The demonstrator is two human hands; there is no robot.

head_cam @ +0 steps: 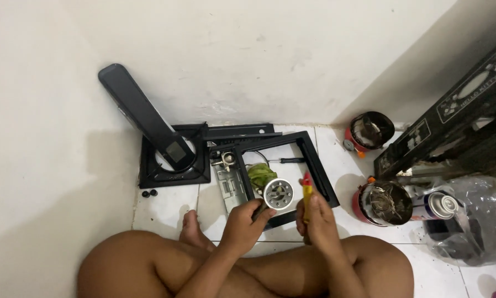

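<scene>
Head view: debris-filled red pots [385, 203] near right hand [317, 219].

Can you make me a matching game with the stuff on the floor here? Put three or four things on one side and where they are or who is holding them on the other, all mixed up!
Things:
1. Round metal burner
2. Yellow tool
3. Green cloth
4. Long dark panel

Places:
A. Leaning against the wall
B. In the left hand
C. Lying inside the black frame
D. In the right hand

Pairs: 1-B, 2-D, 3-C, 4-A
</scene>
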